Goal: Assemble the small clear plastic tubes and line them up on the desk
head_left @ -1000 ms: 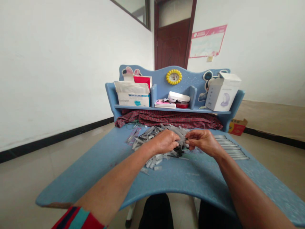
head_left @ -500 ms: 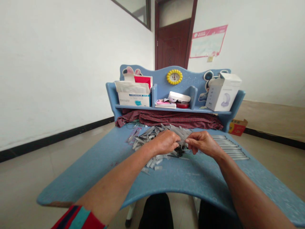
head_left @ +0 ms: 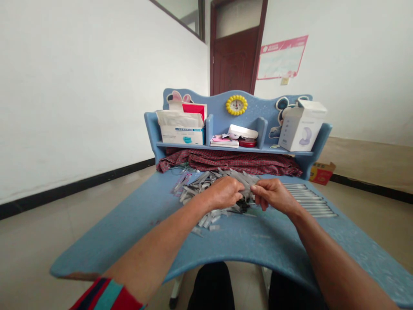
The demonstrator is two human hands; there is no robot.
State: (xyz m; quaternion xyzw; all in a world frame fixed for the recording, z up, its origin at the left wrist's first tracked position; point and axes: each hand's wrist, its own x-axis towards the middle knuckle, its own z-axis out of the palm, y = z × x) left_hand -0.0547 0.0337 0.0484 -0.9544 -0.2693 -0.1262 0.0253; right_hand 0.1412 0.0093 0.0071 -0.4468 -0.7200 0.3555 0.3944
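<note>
A heap of thin grey and whitish strips (head_left: pixel 204 183), with some black pieces among them, lies in the middle of the blue desk (head_left: pixel 135 224). My left hand (head_left: pixel 226 192) is over the heap's front, its fingers curled closed. Just to its right, my right hand (head_left: pixel 272 195) pinches with thumb and forefinger. The hands are close together, and whatever they grip is too small and hidden to name. Right of my right hand lies a neat row of several slim pale rods with dark ends (head_left: pixel 311 200).
Behind the heap, a red checked cloth (head_left: pixel 226 160) lies under the shelf (head_left: pixel 193 146). The shelf bears a mask box (head_left: pixel 182 134), booklets (head_left: pixel 224 142), a red round case (head_left: pixel 247 143) and a white carton (head_left: pixel 300 129). A yellow flower-shaped clock (head_left: pixel 236 105) is on the backboard.
Both hands stay almost in place over the heap, with barely any finger movement. The whole view has shifted very slightly.
</note>
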